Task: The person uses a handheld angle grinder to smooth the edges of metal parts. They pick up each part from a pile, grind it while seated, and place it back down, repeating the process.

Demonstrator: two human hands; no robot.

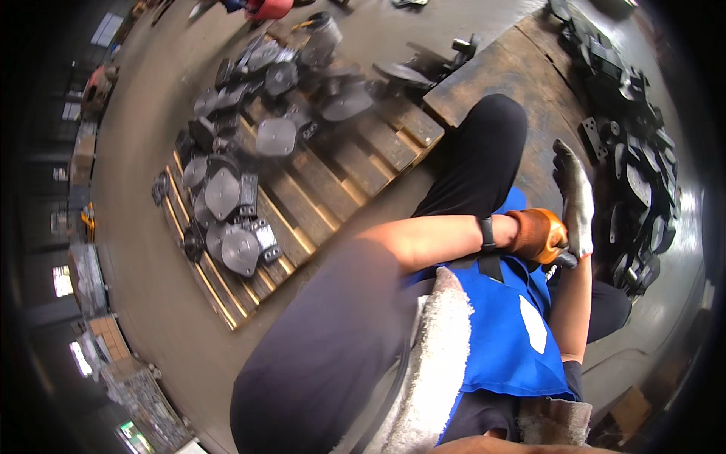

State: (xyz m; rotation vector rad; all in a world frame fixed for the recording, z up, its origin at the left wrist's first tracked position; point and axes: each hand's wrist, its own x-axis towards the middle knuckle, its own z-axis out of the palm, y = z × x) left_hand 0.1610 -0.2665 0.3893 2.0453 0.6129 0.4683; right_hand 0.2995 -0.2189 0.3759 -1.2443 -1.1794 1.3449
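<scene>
My left hand (541,236) wears an orange work glove with darkened fingertips, and a black band circles its wrist. Its fingers are closed at the cuff of a dirty grey-white glove (579,216) and seem to pinch it; the exact hold is partly hidden. That glove covers my right hand (572,185), which points away from me with fingers stretched out, seen edge-on. Both hands are above my lap, over a blue apron (495,333). Below the left fingers a short pale twisted piece (551,272) shows, too small to name.
On the left, a wooden pallet (325,178) carries several dark metal parts with round plates (240,252). A worn board (522,68) lies ahead of my knees. More dark metal parts (639,181) line its right side. A fleecy white cloth (435,363) lies beside my left thigh.
</scene>
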